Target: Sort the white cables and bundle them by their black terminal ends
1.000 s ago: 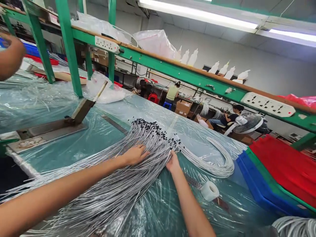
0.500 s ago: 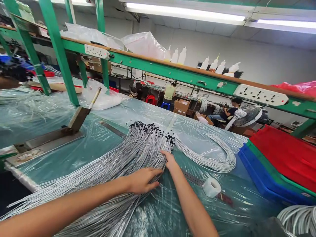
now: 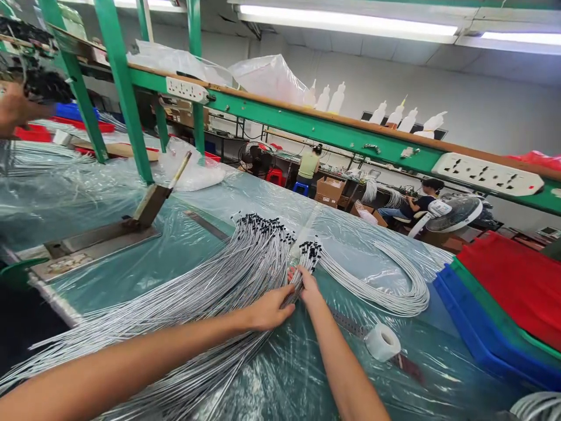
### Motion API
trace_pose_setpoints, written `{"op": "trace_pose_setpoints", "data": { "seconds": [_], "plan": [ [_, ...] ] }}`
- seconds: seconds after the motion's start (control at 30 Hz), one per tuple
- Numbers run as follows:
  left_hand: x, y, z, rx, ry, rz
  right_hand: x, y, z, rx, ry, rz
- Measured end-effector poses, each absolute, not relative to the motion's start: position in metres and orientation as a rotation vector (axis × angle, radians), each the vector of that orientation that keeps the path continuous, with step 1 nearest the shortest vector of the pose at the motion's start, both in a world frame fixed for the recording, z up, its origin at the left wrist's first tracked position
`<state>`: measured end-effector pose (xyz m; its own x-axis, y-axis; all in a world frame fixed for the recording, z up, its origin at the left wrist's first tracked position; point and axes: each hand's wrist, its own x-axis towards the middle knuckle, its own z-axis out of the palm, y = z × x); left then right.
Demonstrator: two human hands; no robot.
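Observation:
A large spread of thin grey-white cables (image 3: pixel 210 280) with black end connectors lies across the table, running toward the lower left. At its right side a smaller bundle of cables (image 3: pixel 309 257) stands apart at the connector end. My right hand (image 3: pixel 307 283) is closed around this bundle just below the black ends. Lower on the same bundle, my left hand (image 3: pixel 274 307) is closed with thumb and fingers around the cables. Parts of the fingers of both hands are hidden by the cables.
On the right lie a curved cable bundle (image 3: pixel 412 292), a tape roll (image 3: pixel 383 342), a steel ruler (image 3: pixel 348 321) and stacked coloured bins (image 3: pixel 512 292). A metal lever tool (image 3: pixel 146 207) stands left. A shelf with power strips (image 3: pixel 486 173) crosses behind. A co-worker's hand (image 3: pixel 17 108) shows far left.
My hands have closed on the right-hand cables, and a small bundle has come away to the right from the main spread. The view has shifted slightly; the co-worker's hand has come into sight.

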<state>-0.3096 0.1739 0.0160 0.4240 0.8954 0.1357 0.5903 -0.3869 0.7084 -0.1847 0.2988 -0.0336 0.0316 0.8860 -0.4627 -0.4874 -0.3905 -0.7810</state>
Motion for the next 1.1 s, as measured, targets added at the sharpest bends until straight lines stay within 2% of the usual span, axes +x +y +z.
{"op": "trace_pose_setpoints", "data": {
  "seconds": [0.13,0.23,0.33,0.47,0.73,1.1],
  "plan": [
    [-0.306,0.173,0.018,2.312,1.158,0.629,-0.182,0.298,-0.029,-1.246,-0.468,1.611],
    [-0.312,0.198,0.024,2.32,1.551,0.607,-0.184,0.297,-0.027,-1.265,-0.469,1.605],
    [-0.316,0.239,0.025,2.089,2.021,0.49,-0.188,0.296,-0.025,-1.288,-0.473,1.593],
    [-0.311,0.28,0.015,1.923,2.252,0.428,-0.194,0.294,-0.024,-1.309,-0.491,1.566],
    [-0.289,0.313,0.001,1.819,2.371,0.366,-0.204,0.294,-0.028,-1.299,-0.515,1.499],
    [-0.311,0.331,0.002,1.898,2.407,0.303,-0.206,0.29,-0.035,-1.281,-0.49,1.471]
  ]
}}
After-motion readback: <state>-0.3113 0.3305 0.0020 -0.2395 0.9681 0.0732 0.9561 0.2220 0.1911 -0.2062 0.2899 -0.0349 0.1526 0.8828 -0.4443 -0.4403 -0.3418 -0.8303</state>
